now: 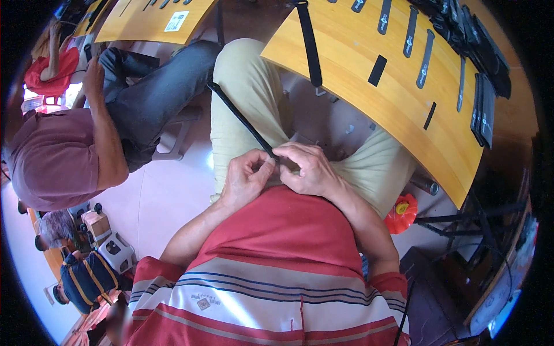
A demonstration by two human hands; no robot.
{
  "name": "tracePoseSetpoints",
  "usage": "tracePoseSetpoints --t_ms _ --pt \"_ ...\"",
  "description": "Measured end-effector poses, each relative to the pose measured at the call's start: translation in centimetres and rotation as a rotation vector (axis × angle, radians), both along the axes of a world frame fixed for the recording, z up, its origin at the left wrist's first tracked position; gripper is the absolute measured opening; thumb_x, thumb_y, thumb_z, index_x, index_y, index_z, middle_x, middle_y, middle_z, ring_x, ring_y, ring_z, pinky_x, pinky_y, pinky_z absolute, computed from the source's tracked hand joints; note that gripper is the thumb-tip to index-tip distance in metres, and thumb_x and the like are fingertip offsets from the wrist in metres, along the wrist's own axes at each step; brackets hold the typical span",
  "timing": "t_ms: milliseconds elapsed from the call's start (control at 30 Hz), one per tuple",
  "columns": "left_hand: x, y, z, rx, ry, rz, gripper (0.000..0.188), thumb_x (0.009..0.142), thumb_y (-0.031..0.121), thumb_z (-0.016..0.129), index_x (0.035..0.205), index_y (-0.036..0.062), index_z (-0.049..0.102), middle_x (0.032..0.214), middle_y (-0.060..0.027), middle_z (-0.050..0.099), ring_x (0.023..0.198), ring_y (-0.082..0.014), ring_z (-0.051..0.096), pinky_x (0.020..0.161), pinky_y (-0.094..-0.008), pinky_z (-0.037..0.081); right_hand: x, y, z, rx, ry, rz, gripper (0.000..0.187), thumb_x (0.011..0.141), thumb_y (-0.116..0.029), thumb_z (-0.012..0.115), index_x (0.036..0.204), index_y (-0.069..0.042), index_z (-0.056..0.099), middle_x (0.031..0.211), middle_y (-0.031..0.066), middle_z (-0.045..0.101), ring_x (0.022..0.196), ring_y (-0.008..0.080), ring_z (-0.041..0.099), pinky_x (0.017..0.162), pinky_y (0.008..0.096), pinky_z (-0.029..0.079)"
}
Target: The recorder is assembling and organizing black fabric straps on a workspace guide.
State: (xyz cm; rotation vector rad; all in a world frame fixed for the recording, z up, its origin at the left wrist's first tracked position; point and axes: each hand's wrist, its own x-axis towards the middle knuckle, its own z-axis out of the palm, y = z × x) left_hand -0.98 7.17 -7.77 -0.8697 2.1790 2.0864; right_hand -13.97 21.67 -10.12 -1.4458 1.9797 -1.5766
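A long, narrow black strap [242, 119] runs from my fingers up across my left thigh, its far end resting near the knee. My left hand [248, 176] pinches the strap's near end between thumb and fingers. Right beside it, my right hand [307, 168] grips the same end, fingers curled and fingertips meeting those of the left. The very tip of the strap is hidden by the fingers. Both hands are over my lap, close to my red shirt.
Ahead to the right, a yellow wooden table [346, 55] carries several grey straps [426, 60], short black pieces [377, 70] and a black pile [470, 40]. Another black strap [310, 49] overhangs its edge. A seated person [63, 153] is at left; a red flower-shaped object [401, 214] is below the table.
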Motion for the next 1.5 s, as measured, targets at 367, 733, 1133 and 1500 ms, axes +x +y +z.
tracePoseSetpoints --t_ms 367,733,1133,1500 --pt "0.2 -0.8 0.3 0.060 -0.008 -0.125 0.012 0.100 0.009 0.061 0.097 -0.0021 0.065 0.082 -0.0044 0.069 0.077 -0.0078 0.062 0.069 -0.0246 0.050 -1.0 0.5 -0.6 0.032 -0.213 0.127 0.021 0.087 0.000 0.072 0.108 0.003 0.069 0.095 0.0175 0.073 0.086 0.0298 0.073 0.074 0.0371 0.058" --pt "0.0 -0.8 1.4 0.082 -0.010 -0.072 0.025 0.104 0.020 0.061 0.091 -0.0012 0.058 0.082 -0.0076 0.068 0.075 -0.0106 0.064 0.069 -0.0260 0.055 0.6 -0.3 1.0 -0.037 -0.166 -0.009 0.009 0.091 0.001 0.064 0.100 0.002 0.065 0.085 0.0170 0.067 0.076 0.0341 0.070 0.065 0.0386 0.055" --pt "1.0 -1.2 2.4 0.208 0.104 -0.100 0.022 0.106 0.016 0.056 0.091 -0.0002 0.060 0.080 -0.0055 0.068 0.072 -0.0084 0.063 0.066 -0.0237 0.052 -0.3 -0.5 2.4 0.035 -0.304 0.110 0.013 0.099 -0.010 0.059 0.095 0.002 0.063 0.077 0.0085 0.065 0.066 0.0153 0.065 0.060 0.0338 0.051" --pt "1.9 -1.6 2.8 -0.049 0.190 -0.247 0.017 0.096 0.008 0.060 0.080 0.0022 0.059 0.072 -0.0042 0.065 0.067 -0.0103 0.060 0.063 -0.0278 0.048 -1.6 -0.9 3.5 -0.176 -0.455 0.070 0.020 0.107 -0.018 0.051 0.105 0.001 0.058 0.111 0.0101 0.061 0.078 0.0129 0.062 0.073 0.0274 0.053"
